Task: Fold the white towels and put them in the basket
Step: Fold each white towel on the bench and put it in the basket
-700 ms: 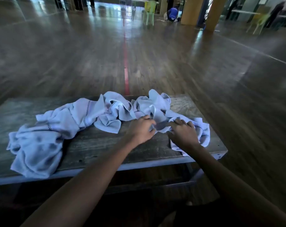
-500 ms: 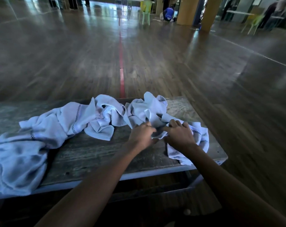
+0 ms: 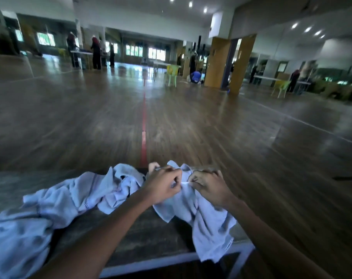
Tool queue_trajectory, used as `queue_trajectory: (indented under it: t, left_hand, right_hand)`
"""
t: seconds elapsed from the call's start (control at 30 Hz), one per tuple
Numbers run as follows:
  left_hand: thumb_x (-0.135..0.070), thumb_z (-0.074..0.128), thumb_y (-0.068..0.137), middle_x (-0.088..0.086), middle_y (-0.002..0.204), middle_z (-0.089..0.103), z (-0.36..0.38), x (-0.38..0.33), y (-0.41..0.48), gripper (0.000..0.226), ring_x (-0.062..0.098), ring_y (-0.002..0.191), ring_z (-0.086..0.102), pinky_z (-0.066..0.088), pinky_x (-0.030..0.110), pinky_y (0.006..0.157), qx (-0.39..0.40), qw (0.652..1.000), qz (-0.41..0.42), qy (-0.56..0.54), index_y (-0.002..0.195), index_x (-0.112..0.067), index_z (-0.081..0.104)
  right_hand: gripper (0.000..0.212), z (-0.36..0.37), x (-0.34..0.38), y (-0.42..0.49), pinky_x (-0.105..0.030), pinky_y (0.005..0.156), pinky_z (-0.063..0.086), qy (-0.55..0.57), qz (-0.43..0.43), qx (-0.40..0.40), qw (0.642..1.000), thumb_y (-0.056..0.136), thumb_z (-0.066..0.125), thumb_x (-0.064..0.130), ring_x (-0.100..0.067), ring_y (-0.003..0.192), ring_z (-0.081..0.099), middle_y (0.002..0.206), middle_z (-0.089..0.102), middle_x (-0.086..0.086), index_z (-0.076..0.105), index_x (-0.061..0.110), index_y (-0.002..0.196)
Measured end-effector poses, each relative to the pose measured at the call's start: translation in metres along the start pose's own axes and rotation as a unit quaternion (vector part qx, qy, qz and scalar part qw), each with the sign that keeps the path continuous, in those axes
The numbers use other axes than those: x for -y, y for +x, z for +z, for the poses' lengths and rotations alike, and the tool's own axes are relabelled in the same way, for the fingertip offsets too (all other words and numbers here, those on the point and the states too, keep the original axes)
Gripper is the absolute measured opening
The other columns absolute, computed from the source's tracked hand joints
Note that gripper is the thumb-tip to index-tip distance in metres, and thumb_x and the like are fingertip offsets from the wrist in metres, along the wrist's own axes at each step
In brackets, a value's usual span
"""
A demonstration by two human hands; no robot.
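Several crumpled white towels lie across a worn wooden table (image 3: 143,234). My left hand (image 3: 161,185) and my right hand (image 3: 208,186) are close together above the table's right part, each pinching the upper edge of one white towel (image 3: 209,224). That towel is raised off the table and hangs down over the right front corner. The other towels (image 3: 56,206) stay bunched on the left, with thin dark stitched stripes. No basket is in view.
The table has a pale metal frame (image 3: 171,260) along its front edge. Beyond it stretches a wide wooden hall floor with a red line (image 3: 144,125). Far off stand green chairs (image 3: 172,74), tables, wooden pillars and several people.
Both hands have lifted the right towel off the table by its edge. The camera has tilted up, so much more of the hall shows.
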State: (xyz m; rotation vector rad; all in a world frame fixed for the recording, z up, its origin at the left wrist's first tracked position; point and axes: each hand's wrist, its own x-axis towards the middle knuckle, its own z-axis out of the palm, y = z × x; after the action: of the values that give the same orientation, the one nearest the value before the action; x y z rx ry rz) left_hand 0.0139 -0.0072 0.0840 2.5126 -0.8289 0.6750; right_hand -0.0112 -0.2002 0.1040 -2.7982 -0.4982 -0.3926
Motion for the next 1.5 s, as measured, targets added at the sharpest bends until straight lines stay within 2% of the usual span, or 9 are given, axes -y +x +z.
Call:
queue_trajectory:
  t: [0.1,0.27,0.4,0.57,0.63,0.83,0.97,1.33,1.5]
  left_hand:
    - [-0.032,0.043,0.070,-0.013,0.059,0.055,-0.046,-0.007,0.025,0.012,0.008,0.062,0.057,0.018,0.029,0.071,-0.014,1.000,0.020,0.005,0.069,-0.022,0.050]
    - [-0.031,0.040,0.071,-0.005,0.070,0.064,-0.126,-0.020,0.075,0.017,0.007,0.080,0.055,0.024,0.031,0.078,-0.045,0.998,0.022,0.034,0.076,-0.021,0.053]
    - [-0.022,0.047,0.081,-0.004,0.075,0.062,-0.192,-0.029,0.111,0.005,0.013,0.085,0.053,0.026,0.030,0.079,-0.042,0.998,0.034,0.012,0.079,-0.024,0.051]
    - [-0.010,0.052,0.088,0.004,0.085,0.065,-0.256,-0.045,0.135,0.004,0.016,0.087,0.051,0.023,0.023,0.070,-0.066,0.994,0.086,0.023,0.089,-0.012,0.055]
    - [-0.011,0.052,0.089,0.004,0.086,0.064,-0.275,-0.048,0.139,0.003,0.018,0.089,0.051,0.026,0.025,0.075,-0.058,0.992,0.103,0.040,0.089,-0.013,0.054]
    - [-0.015,0.052,0.088,-0.008,0.084,0.061,-0.309,-0.049,0.137,0.009,0.012,0.086,0.050,0.040,0.043,0.089,-0.057,0.989,0.121,0.064,0.084,-0.023,0.050]
    - [-0.018,0.052,0.086,-0.007,0.083,0.061,-0.322,-0.038,0.128,0.006,0.012,0.084,0.052,0.042,0.044,0.089,-0.042,0.991,0.109,0.072,0.084,-0.023,0.052]
    - [-0.010,0.055,0.090,-0.004,0.087,0.061,-0.338,-0.009,0.090,0.003,0.001,0.079,0.056,0.041,0.007,0.066,-0.011,0.997,0.046,0.058,0.092,-0.009,0.057]
    - [-0.015,0.062,0.087,-0.004,0.093,0.063,-0.334,-0.005,0.077,0.012,0.000,0.084,0.059,0.049,0.020,0.077,0.043,0.999,0.009,-0.001,0.097,-0.019,0.058]
  right_hand:
    - [0.007,-0.047,0.020,0.017,-0.031,0.080,0.020,0.039,0.006,-0.006,0.999,0.090,0.054,0.028,0.002,0.082,0.054,0.075,0.064,0.019,0.059,0.032,0.088]
    - [0.008,-0.132,0.048,0.051,-0.029,0.076,0.015,0.064,0.010,-0.029,0.997,0.090,0.058,0.028,0.003,0.082,0.053,0.076,0.059,0.018,0.058,0.036,0.086]
    - [0.008,-0.196,0.068,0.070,-0.036,0.095,0.025,0.108,-0.013,-0.018,0.994,0.091,0.059,0.034,-0.004,0.086,0.057,0.081,0.063,0.015,0.060,0.037,0.084]
    - [0.019,-0.250,0.093,0.078,-0.019,0.062,0.038,0.169,-0.059,0.024,0.984,0.088,0.066,0.017,-0.006,0.065,0.049,0.076,0.059,0.000,0.067,0.002,0.099]
    - [0.017,-0.264,0.100,0.077,-0.013,0.060,0.040,0.175,-0.066,0.029,0.982,0.086,0.067,0.015,-0.004,0.066,0.051,0.077,0.061,0.002,0.068,0.003,0.098]
    - [0.025,-0.278,0.104,0.076,-0.024,0.085,0.044,0.261,-0.064,0.037,0.963,0.082,0.070,0.019,-0.012,0.083,0.060,0.090,0.067,-0.006,0.065,0.000,0.097]
    - [0.030,-0.274,0.099,0.066,-0.027,0.102,0.038,0.297,-0.057,0.080,0.950,0.073,0.069,0.031,-0.005,0.093,0.064,0.091,0.071,0.008,0.067,0.011,0.094]
    - [0.015,-0.285,0.083,0.044,-0.027,0.099,0.041,0.219,-0.037,0.173,0.960,0.084,0.066,0.024,-0.012,0.101,0.066,0.104,0.073,0.000,0.070,0.018,0.097]
    - [0.013,-0.280,0.088,0.044,-0.029,0.099,0.042,0.192,-0.030,0.132,0.972,0.086,0.065,0.021,-0.015,0.105,0.063,0.105,0.071,0.001,0.071,0.017,0.097]
